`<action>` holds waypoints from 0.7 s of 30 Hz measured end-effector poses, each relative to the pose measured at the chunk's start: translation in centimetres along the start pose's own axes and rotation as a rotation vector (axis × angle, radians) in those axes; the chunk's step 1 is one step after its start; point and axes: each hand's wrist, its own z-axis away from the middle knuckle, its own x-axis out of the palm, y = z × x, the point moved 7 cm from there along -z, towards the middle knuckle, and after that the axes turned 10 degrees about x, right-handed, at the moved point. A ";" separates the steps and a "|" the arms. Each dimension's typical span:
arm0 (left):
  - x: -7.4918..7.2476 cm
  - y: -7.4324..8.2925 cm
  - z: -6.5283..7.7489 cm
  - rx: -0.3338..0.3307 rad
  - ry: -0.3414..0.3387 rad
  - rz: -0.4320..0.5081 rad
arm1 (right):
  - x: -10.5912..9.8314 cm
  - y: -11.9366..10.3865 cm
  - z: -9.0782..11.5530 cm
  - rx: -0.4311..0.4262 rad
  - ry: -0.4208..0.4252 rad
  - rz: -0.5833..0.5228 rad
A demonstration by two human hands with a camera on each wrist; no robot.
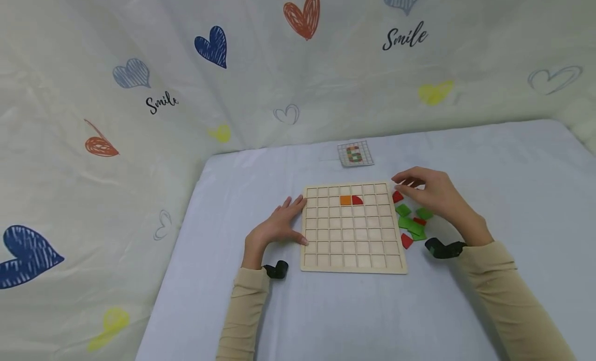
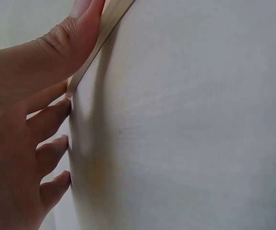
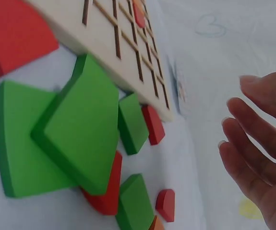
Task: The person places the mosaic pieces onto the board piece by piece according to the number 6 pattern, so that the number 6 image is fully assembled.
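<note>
A wooden grid board (image 1: 354, 268) lies flat on the table. In its upper rows sit an orange square (image 1: 345, 200) and, next to it, a red quarter-round piece (image 1: 357, 200). My left hand (image 1: 274, 225) rests with spread fingers along the board's left edge, thumb lower down on that edge. Over the board's upper right corner hovers my right hand (image 1: 430, 191), fingers loosely bent with nothing between them. Below it are loose pieces: a red one (image 1: 397, 196) near the edge, several green ones (image 3: 82, 124), and another red piece (image 1: 407, 241) lower down.
Behind the board lies a small card (image 1: 355, 154) printed with a coloured grid pattern. A white cloth covers the table (image 1: 335, 314), and a curtain with hearts (image 1: 261, 81) hangs at the back and left. Dark wrist cameras (image 1: 442, 249) sit on both arms.
</note>
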 end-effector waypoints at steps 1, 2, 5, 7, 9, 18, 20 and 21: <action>0.0 0.0 0.0 -0.001 0.000 -0.002 | 0.1 0.2 -0.1 0.008 -0.013 0.004; 0.0 0.0 0.1 -0.001 0.001 -0.004 | 0.1 0.5 -0.1 0.017 -0.027 0.006; 0.1 0.0 0.0 -0.001 0.000 -0.010 | 0.5 1.1 -0.4 0.043 -0.071 0.018; 0.1 0.0 0.0 -0.002 0.000 -0.013 | 0.8 1.3 -0.6 0.057 -0.096 0.028; 0.0 -0.1 0.0 -0.003 0.001 -0.016 | 1.1 1.6 -0.7 0.073 -0.119 0.039; 0.1 -0.1 0.2 0.008 0.010 -0.017 | 2.6 2.6 -1.0 0.122 -0.204 0.115; 0.0 0.0 0.2 0.010 0.012 -0.016 | 2.7 2.6 -1.1 0.115 -0.209 0.128; 0.0 0.0 0.2 0.011 0.013 -0.015 | 2.8 2.7 -1.1 0.111 -0.209 0.132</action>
